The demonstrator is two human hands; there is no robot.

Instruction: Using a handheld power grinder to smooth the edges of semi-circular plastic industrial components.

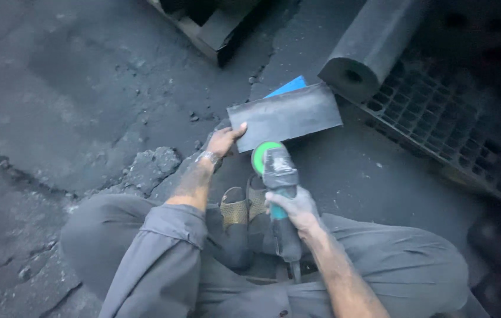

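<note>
Dark flat slab [285,118] stands on its long edge on the floor [74,88], straight ahead of the seated person's crossed legs. Left hand [224,140] is at the slab's lower left corner, fingers [240,131] wrapped onto that end and gripping it, thumb on the near face. Right hand [295,207] is nearer the body than the slab, fingers clenched round the teal-and-grey body of an angle grinder [278,194]. Grinder points away from the body toward the slab; its green disc guard [264,154] sits right at the slab's lower edge, just right of the left hand. Cannot tell if the disc actually touches. Blue sheet [290,86] pokes out behind the slab's top edge. Dark cylinder [374,42] with a centre hole lies just beyond the slab's right end, resting on a plastic grid pallet [438,118]. Sandalled feet [244,206] tucked below the slab, between the forearms.
</note>
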